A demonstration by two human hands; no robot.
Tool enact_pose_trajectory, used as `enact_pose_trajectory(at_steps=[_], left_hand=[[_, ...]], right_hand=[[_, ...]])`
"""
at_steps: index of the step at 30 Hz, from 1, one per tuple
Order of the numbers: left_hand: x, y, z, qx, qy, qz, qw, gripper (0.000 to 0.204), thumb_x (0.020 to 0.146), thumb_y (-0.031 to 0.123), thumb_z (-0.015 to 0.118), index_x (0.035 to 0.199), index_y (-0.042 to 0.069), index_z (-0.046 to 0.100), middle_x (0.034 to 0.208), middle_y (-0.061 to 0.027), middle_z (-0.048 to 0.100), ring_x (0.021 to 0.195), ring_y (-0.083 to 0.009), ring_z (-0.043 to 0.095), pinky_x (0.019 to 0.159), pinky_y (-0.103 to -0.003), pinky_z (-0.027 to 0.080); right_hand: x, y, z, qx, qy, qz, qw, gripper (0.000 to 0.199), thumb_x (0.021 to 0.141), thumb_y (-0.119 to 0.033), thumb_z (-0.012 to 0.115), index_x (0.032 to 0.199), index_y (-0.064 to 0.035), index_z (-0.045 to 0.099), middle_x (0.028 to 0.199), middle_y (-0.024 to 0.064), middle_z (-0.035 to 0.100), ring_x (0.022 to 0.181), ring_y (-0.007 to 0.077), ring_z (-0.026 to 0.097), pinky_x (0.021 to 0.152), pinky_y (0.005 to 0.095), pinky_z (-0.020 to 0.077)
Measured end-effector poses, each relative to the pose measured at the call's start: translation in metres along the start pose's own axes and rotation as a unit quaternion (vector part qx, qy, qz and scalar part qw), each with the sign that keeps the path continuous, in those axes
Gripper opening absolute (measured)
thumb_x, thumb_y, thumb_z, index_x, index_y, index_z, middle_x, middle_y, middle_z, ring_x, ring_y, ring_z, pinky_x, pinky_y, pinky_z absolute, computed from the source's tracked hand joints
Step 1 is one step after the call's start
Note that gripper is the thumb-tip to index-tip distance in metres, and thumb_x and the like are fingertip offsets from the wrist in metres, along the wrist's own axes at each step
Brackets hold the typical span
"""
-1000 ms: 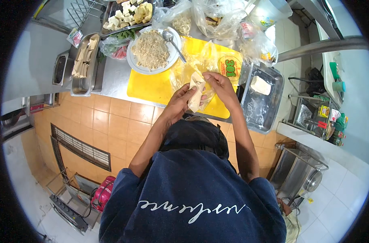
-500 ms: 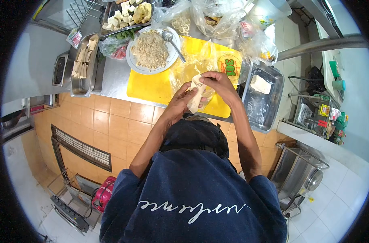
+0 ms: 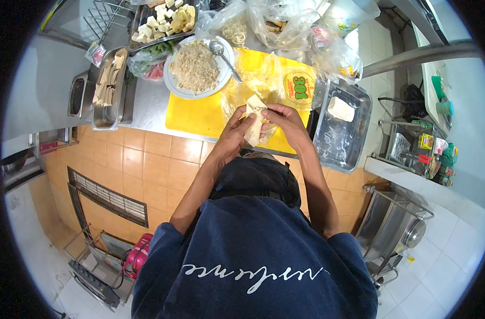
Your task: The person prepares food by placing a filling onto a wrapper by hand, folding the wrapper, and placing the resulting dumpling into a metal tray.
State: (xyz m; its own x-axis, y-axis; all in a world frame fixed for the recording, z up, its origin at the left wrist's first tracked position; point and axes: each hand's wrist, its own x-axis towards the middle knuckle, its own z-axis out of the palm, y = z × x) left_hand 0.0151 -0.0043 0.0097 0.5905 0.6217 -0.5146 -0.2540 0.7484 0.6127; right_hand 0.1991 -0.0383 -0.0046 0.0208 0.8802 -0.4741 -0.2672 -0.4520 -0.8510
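Note:
Both my hands hold a pale, thin spring roll wrapper (image 3: 254,127), partly folded into a narrow, tapering shape, above the front edge of the yellow cutting board (image 3: 192,118). My left hand (image 3: 235,134) grips its left side, thumb on top. My right hand (image 3: 287,123) pinches its right side near the upper end. Any filling inside is hidden. Beyond my hands, a clear plastic sheet or bag (image 3: 241,87) lies crumpled on the board. A white plate (image 3: 170,87) of crumbly beige filling (image 3: 193,66) stands at the board's far left, a metal spoon (image 3: 226,59) resting in it.
On the right, a metal tray (image 3: 333,146) holds a pale block or stack (image 3: 341,109). A deep steel pan (image 3: 104,125) at left contains several long folded pale pieces (image 3: 108,85). Behind are a tray of white chunks (image 3: 157,22) and plastic bags (image 3: 282,21).
My right hand has moved slightly down, from the wrapper's top toward its side. The wrapper's upper end, curled over before, now stands up as a flatter point.

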Motion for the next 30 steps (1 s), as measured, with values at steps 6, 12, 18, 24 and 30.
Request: enact_pose_trajectory(at_steps=[6,12,18,24,30], left_hand=[[0.005,-0.007,-0.006,0.016,0.002,0.010,1.000,0.034,0.103,0.018,0.052,0.135,0.010,0.045,0.127,-0.0077,0.060,0.109,-0.0215,0.066,0.086,-0.034,0.057],[0.005,-0.006,-0.005,0.028,0.003,0.000,1.000,0.034,0.102,0.018,0.054,0.134,0.009,0.046,0.124,-0.0084,0.061,0.106,-0.0216,0.067,0.085,-0.034,0.058],[0.001,-0.002,0.002,0.020,0.007,-0.007,1.000,0.029,0.101,0.016,0.055,0.129,0.011,0.050,0.104,-0.0067,0.062,0.097,-0.0176,0.068,0.079,-0.031,0.057],[0.001,-0.003,0.001,-0.008,0.007,0.009,1.000,0.026,0.102,0.016,0.054,0.127,0.013,0.048,0.112,-0.0094,0.063,0.102,-0.0238,0.068,0.081,-0.035,0.059],[0.007,-0.010,-0.009,-0.001,0.010,0.019,1.000,0.026,0.101,0.017,0.054,0.127,0.016,0.048,0.113,-0.0089,0.062,0.100,-0.0240,0.067,0.082,-0.037,0.060]], right_hand=[[0.000,0.006,0.003,0.060,0.015,-0.020,0.998,0.030,0.090,-0.015,0.072,0.114,0.0010,0.066,0.101,0.0039,0.067,0.092,0.0107,0.060,0.082,0.0248,0.0473],[-0.003,-0.008,0.006,0.061,-0.016,-0.042,0.997,0.030,0.091,-0.014,0.070,0.117,0.0000,0.065,0.101,0.0027,0.065,0.094,0.0098,0.059,0.080,0.0249,0.0481],[0.003,-0.013,0.005,-0.080,0.000,-0.119,0.990,0.018,0.092,-0.008,0.067,0.109,-0.0017,0.069,0.100,0.0009,0.064,0.092,0.0099,0.058,0.080,0.0253,0.0470],[-0.004,-0.017,0.012,-0.204,0.017,-0.207,0.957,0.015,0.089,-0.004,0.067,0.103,-0.0008,0.070,0.097,0.0056,0.062,0.094,0.0142,0.059,0.082,0.0255,0.0463],[-0.010,-0.008,0.013,-0.289,0.053,-0.309,0.904,0.018,0.086,-0.005,0.069,0.103,-0.0077,0.073,0.099,0.0092,0.060,0.098,0.0255,0.058,0.086,0.0344,0.0478]])
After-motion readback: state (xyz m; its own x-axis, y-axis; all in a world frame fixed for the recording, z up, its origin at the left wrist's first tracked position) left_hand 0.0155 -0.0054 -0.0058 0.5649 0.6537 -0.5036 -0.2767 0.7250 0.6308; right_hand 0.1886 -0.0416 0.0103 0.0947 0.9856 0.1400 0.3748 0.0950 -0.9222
